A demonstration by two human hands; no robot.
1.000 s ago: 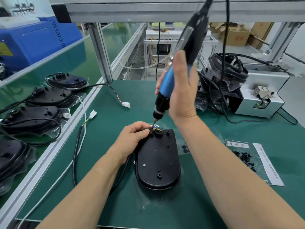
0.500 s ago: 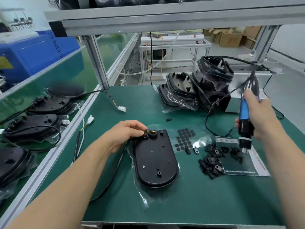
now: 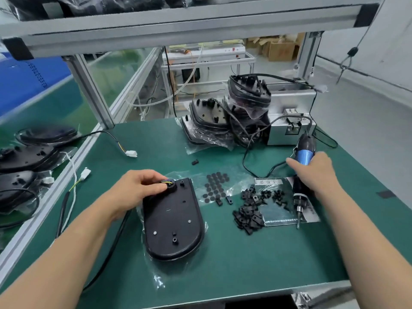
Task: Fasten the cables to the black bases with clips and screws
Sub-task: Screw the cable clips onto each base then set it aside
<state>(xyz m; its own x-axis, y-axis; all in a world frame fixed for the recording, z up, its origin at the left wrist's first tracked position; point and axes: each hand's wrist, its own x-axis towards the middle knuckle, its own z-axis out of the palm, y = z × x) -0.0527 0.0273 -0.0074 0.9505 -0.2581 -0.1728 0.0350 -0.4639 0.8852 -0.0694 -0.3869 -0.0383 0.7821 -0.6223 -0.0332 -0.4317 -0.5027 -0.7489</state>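
**Head view: base held at its top end, screwdriver down among the clips**

Head camera, nearest first: a black base [image 3: 172,219] lies flat on the green mat [image 3: 245,264], on clear plastic wrap. The left hand [image 3: 136,188] rests on its far end, fingers pinched together on the cable [image 3: 116,239] where coloured wires enter the base. To the right lies a heap of black clips [image 3: 249,214] and a sheet of round black pads [image 3: 215,186]. The right hand [image 3: 316,175] is wrapped tight around a blue electric screwdriver [image 3: 301,175], bit pointing down beside the clips. Farther back, bagged bases [image 3: 225,118] stand stacked before a metal screw feeder [image 3: 292,126]
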